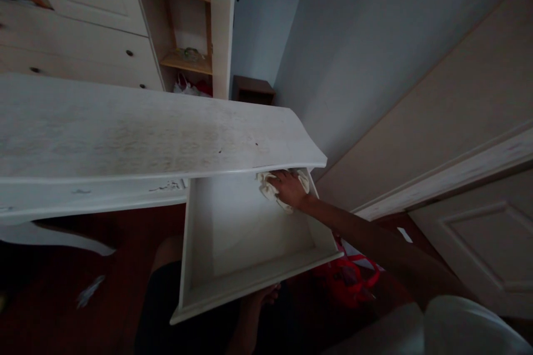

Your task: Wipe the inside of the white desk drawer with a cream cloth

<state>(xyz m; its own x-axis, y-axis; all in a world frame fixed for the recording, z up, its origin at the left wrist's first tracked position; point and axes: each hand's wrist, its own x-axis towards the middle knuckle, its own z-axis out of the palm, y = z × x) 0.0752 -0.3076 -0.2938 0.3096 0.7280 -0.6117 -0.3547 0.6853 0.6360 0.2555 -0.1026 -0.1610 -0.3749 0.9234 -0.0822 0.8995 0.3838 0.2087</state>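
A white drawer is pulled out from a white table with a stained, scuffed top. Inside its back right corner, my right hand is closed over a crumpled cream cloth and presses it against the drawer bottom. My left hand is low at the drawer's front edge, above my lap and partly hidden by the front panel. Its visible fingers are curled; whether they hold anything is hidden.
Behind the table stands a white cabinet with an open door and shelves holding bags. A small brown box-like unit sits by the wall. A red bag lies right of the drawer. A white scrap is on the dark red floor.
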